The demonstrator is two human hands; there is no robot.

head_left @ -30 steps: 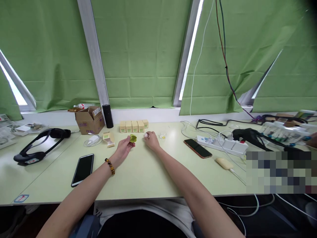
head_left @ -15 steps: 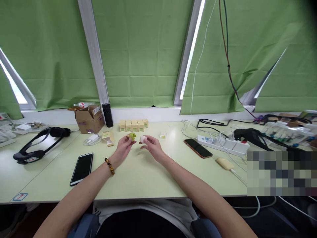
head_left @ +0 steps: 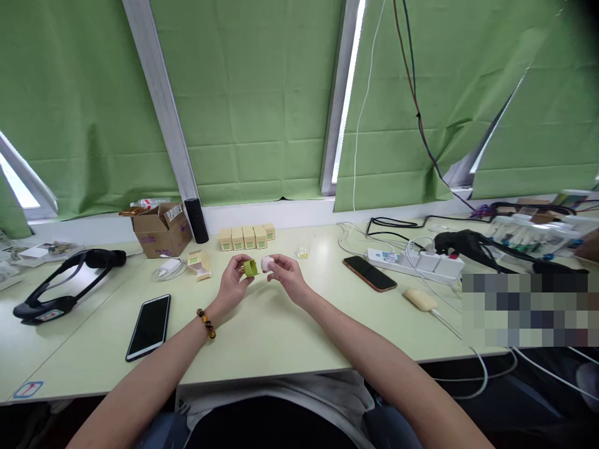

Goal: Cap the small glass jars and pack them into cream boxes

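Note:
My left hand [head_left: 234, 282], with a beaded bracelet on its wrist, pinches a small green sleeve [head_left: 251, 268] that looks hollow and faces right. Close by on the right, a small white rounded piece [head_left: 267, 264] sits between the thumb and fingers of my right hand [head_left: 287, 277]. A narrow gap seems to lie between the two pieces, both held above the table. Past my left hand an opened cardboard box [head_left: 199, 264] lies on the table. Beyond both hands stand several small yellowish boxes [head_left: 247, 238] in a row. A small clear item [head_left: 303, 252] rests behind my right hand.
To the left are a phone [head_left: 148, 327], a black headset [head_left: 70, 287], a coiled white cable [head_left: 168, 269], a brown carton [head_left: 162, 232] and a black cylinder [head_left: 196, 221]. On the right lie another phone [head_left: 369, 273], a power strip [head_left: 416, 265], a cream-coloured mouse-like object [head_left: 420, 300] and loose cables.
The green sleeve has been turned so that its hollow side shows, and the white piece is nearer to it. The camera view has tilted and shifted slightly.

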